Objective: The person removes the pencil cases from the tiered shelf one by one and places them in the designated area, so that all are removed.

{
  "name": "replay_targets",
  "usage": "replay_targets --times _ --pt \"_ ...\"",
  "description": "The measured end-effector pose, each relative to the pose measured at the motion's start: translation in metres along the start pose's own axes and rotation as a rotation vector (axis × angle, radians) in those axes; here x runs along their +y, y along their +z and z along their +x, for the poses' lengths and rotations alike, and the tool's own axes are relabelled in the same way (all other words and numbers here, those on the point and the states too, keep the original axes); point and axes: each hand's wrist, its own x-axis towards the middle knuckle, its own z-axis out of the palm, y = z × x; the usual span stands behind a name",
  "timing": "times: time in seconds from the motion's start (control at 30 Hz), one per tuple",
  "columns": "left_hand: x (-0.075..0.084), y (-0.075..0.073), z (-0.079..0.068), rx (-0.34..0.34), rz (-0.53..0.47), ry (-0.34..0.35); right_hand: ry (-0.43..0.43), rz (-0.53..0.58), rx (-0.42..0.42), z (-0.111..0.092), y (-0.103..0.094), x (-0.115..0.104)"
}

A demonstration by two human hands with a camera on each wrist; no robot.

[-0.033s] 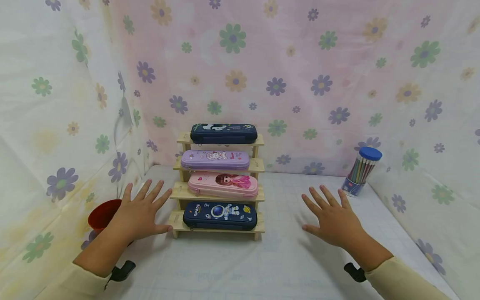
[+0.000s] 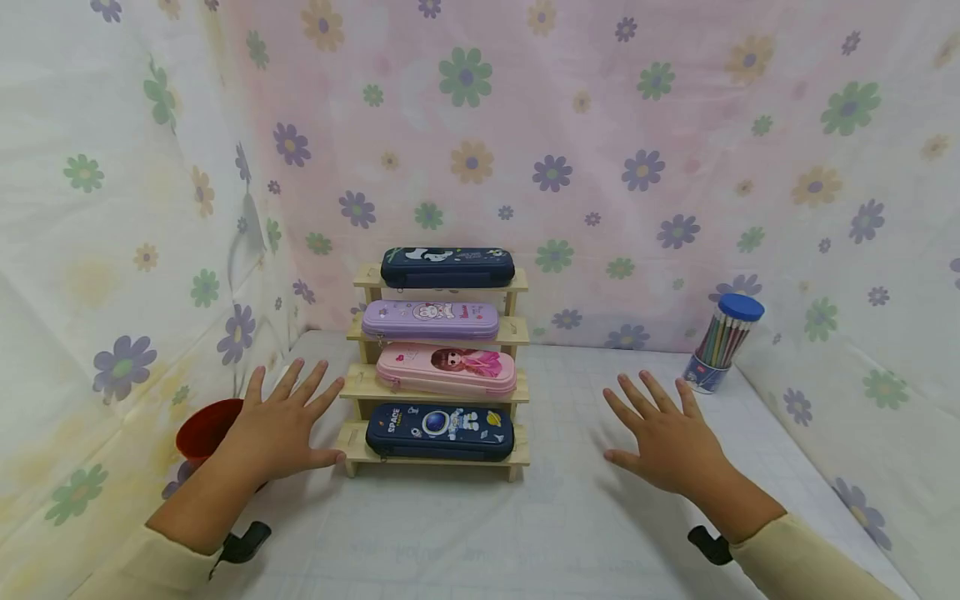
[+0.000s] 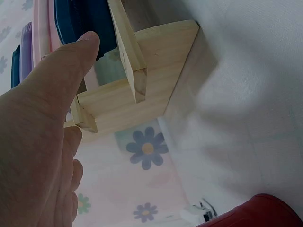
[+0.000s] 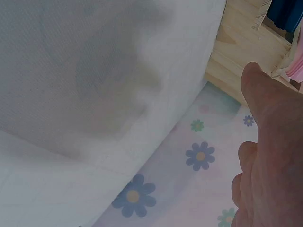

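Observation:
My left hand (image 2: 273,429) hovers with fingers spread at the left of a stepped wooden rack (image 2: 352,383), holding nothing. To the right of the rack, my right hand (image 2: 667,437) is spread over the white table, also holding nothing. One pencil case lies on each tier: navy with a panda (image 2: 448,268) on top, then purple (image 2: 431,320), pink with a doll figure (image 2: 447,370), and navy with a space print (image 2: 441,432) lowest. In the left wrist view my thumb (image 3: 71,61) overlaps the lowest case; whether it touches cannot be told.
Partly behind my left forearm sits a red bowl-like container (image 2: 207,429). A clear tub of pencils with a blue lid (image 2: 741,307) stands at the back right. Flower-print cloth (image 2: 570,108) hangs behind and on both sides of the white table (image 2: 555,517).

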Motion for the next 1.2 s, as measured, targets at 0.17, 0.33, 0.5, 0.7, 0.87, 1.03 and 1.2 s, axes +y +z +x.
replay_targets --times 0.17,0.33,0.5,0.7,0.87,1.03,1.2 --pt "-0.003 0.002 0.002 0.000 0.001 -0.001 0.001 -0.002 0.006 -0.002 0.001 0.000" --pt "-0.005 0.004 0.003 0.007 0.004 0.000 0.005 -0.003 0.006 -0.001 0.002 -0.003" --pt "-0.001 0.004 0.004 0.043 -0.028 0.020 0.025 0.027 -0.002 0.003 0.005 -0.014" --pt "0.013 0.007 0.010 0.080 -0.206 0.029 0.034 0.200 0.010 0.015 0.006 -0.044" --pt "0.023 0.014 0.017 0.070 -0.367 -0.011 0.041 0.394 0.013 0.027 0.005 -0.074" --pt "0.024 0.021 0.020 0.086 -0.514 -0.096 0.077 0.554 0.026 0.037 0.004 -0.101" --pt "0.025 0.029 0.030 0.118 -0.668 -0.127 0.135 0.649 0.080 0.039 -0.003 -0.120"
